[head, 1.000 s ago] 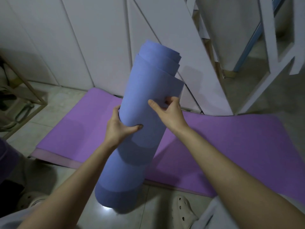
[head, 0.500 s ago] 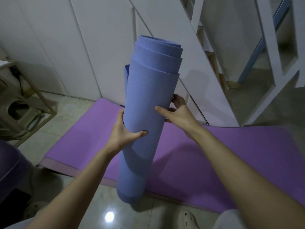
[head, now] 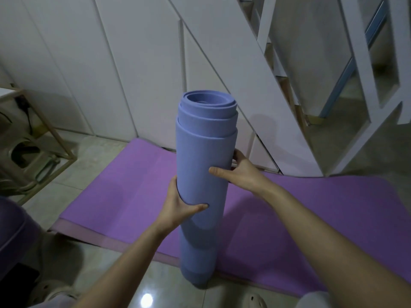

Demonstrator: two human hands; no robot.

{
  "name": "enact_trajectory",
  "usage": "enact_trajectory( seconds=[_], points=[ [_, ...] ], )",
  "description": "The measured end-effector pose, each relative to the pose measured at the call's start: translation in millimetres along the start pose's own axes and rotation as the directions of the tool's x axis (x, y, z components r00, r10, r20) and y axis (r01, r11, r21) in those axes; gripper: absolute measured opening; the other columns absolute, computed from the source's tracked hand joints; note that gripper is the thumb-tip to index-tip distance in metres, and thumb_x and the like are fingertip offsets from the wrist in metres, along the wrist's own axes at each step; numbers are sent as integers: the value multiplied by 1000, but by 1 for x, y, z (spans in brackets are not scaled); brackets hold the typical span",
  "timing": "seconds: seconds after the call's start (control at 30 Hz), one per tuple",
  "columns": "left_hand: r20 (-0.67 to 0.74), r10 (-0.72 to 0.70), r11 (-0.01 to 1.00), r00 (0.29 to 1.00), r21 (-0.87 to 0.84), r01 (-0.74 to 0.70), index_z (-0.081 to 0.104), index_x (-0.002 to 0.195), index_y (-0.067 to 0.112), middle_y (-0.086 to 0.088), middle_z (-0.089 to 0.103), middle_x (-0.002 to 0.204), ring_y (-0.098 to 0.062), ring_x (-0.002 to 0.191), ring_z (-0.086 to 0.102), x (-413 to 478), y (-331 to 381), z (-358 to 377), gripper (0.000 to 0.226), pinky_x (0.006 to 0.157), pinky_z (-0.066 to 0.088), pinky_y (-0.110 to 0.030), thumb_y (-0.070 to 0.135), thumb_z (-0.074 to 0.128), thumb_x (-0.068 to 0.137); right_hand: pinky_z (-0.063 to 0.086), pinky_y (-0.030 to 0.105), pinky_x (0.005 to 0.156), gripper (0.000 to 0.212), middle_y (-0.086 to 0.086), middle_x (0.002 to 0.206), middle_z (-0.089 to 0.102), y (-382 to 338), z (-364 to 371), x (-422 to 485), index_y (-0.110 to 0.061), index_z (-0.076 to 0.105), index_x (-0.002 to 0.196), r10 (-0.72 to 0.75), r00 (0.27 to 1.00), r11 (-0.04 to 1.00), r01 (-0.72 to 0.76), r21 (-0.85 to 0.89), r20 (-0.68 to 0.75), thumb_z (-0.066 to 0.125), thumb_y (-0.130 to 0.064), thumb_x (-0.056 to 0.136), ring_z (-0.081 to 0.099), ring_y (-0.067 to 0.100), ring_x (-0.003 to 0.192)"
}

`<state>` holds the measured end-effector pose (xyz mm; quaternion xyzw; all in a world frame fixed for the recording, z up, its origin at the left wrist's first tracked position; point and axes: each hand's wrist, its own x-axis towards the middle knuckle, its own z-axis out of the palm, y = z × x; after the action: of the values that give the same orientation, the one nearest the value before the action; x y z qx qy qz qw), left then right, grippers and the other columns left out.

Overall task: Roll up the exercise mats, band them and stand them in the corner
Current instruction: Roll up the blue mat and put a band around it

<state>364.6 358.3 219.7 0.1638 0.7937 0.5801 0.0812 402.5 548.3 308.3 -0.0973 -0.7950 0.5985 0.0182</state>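
Note:
A rolled blue exercise mat (head: 203, 156) stands upright in front of me, its inner layers sticking out unevenly at the top. No band is visible on it. My left hand (head: 178, 205) grips its left side at mid-height, thumb across the front. My right hand (head: 239, 171) holds the right side a little higher, thumb on the front and fingers behind. Its bottom end sits at the near edge of a purple mat (head: 311, 223) that lies flat and unrolled on the tiled floor.
White panelled cupboard doors (head: 124, 63) and a white staircase side (head: 278, 85) stand behind the mats. A wooden-framed rack (head: 51, 134) is at the left. A purple object (head: 13, 236) sits at the lower left. My pale shoes (head: 253, 301) are at the bottom.
The blue roll has swung from tilted to upright and now stands lower, its top opening visible. Both hands kept their hold on its sides.

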Motion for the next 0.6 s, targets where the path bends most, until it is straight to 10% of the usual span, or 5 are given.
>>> enact_trajectory(
  seconds=[0.37, 0.6],
  points=[
    [-80, 62, 978, 995, 205, -44, 36, 134, 17, 8, 37, 116, -7, 112, 39, 1, -3, 15, 106, 87, 37, -24, 43, 88, 45, 50, 48, 88, 87, 1, 127, 57, -26, -18, -5, -30, 48, 127, 219, 972, 952, -231, 200, 84, 17, -84, 66, 56, 23, 114],
    [14, -14, 971, 1000, 240, 10, 38, 133, 17, 9, 43, 124, -11, 114, 46, -11, -19, 23, 106, 89, 45, -31, 54, 79, 42, 51, 57, 86, 56, 12, 118, 56, -57, -28, -16, -39, 51, 103, 296, 945, 937, -316, 151, 142, 26, -82, 77, 56, 34, 109]
  ],
)
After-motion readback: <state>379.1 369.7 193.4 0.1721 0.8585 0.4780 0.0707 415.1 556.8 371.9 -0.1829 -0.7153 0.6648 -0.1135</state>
